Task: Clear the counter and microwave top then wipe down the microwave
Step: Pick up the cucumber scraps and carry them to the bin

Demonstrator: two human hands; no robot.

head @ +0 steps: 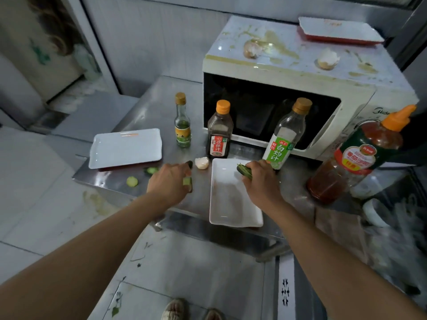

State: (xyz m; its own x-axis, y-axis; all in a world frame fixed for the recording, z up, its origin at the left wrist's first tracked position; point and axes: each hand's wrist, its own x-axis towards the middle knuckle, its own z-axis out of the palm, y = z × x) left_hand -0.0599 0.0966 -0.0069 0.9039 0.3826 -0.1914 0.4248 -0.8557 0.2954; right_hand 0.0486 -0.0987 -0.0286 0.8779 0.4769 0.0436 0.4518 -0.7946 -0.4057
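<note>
Two bare arms are reaching out from the bottom toward the front edge of the steel worktop (161, 105). Down low, the tips of two shoes are showing on the floor.

At the front edge, the left hand (169, 181) is closing its grip on a little green cucumber piece (187, 181). The right hand (261, 179) is holding a dark green cucumber end (243, 170) in its grip, over the far end of a white dish (228, 199). That dish is sitting at the front edge and looks bare inside.

Near the left front corner, two cucumber slices (132, 181) are lying loose. Just behind them a white tray (126, 147) is resting by the left edge. A broken eggshell (202, 163) is lying between the two hands.

Farther back, three sauce bottles (219, 130) are standing in a row in front of the microwave (360, 105). A big red sauce bottle (360, 155) is standing at the right edge.

On the microwave top, two more eggshells (328, 59) are lying in yellow spills, and another tray (339, 30) is sitting at the back.

I think the clearing step is going on, with scraps being picked up. Next, I think the scraps need dropping in the dish, then the loose slices and shell need picking up. Wiping looks a long way off.
</note>
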